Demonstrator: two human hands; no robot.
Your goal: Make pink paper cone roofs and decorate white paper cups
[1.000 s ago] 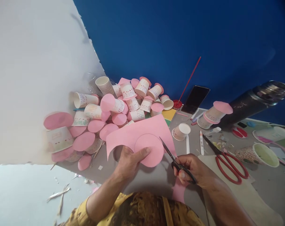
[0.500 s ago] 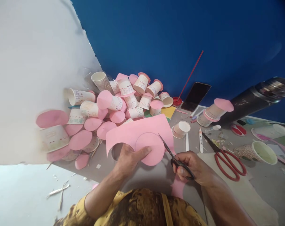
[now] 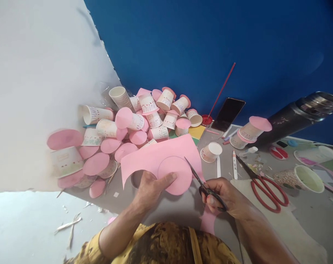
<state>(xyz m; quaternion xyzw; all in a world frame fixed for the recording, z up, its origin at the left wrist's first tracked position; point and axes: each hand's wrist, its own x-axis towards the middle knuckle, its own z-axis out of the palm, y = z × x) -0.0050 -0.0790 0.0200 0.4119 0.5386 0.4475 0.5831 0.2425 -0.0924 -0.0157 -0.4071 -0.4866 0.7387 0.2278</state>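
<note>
A sheet of pink paper (image 3: 147, 156) is pinched in my left hand (image 3: 153, 189), thumb on top. On the sheet is a drawn circle (image 3: 180, 176), its lower edge cut free and its upper edge still joined. A rounded notch is cut from the sheet's lower left. My right hand (image 3: 219, 196) grips black-handled scissors (image 3: 195, 172) by the loops; their blades lie at the circle's upper right edge. Below them a pink paper scrap (image 3: 208, 219) rests on the table. My left fingers are hidden under the paper.
Decorated paper cups (image 3: 158, 119) with pink discs are heaped at the back left. To the right lie red-handled scissors (image 3: 269, 192), a marker (image 3: 234, 165), a plain cup (image 3: 211, 152), a patterned cup (image 3: 299, 179) and a dark flask (image 3: 289, 117). A phone (image 3: 229, 114) leans against the blue wall.
The sheet's left end has shifted slightly left and down. Both hands and the scissors stay in almost the same place; the view has moved a little.
</note>
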